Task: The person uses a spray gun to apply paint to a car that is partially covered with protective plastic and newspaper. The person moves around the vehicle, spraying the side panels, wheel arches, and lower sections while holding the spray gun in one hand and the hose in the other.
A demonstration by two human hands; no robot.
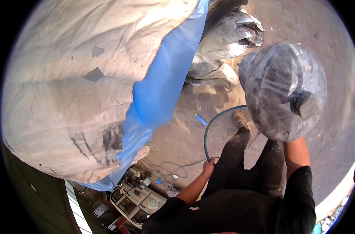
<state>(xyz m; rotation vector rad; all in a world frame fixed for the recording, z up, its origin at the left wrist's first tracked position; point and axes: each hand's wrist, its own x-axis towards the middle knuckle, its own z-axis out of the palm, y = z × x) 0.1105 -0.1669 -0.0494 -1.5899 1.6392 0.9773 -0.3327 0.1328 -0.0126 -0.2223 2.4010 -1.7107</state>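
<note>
My left hand (210, 165) is closed around a thin teal hose (207, 134) beside my left thigh. From there the hose curves up and to the right, and its far end passes out of sight behind a rounded, dust-smeared, greyish translucent cup (269, 93). A round grey cap (307, 105) sticks out of the cup's surface. My right forearm (297, 152) runs up behind this cup, which hides my right hand and its fingers. What that hand holds cannot be seen.
A large beige cloth (60, 128) with grey patches fills the left, edged by blue plastic sheeting (162, 85). Crumpled silvery sheeting (224, 46) lies beyond. Loose cables (162, 167), a blue tube (201, 119) and a grey-framed case-like thing (140, 199) are on the floor.
</note>
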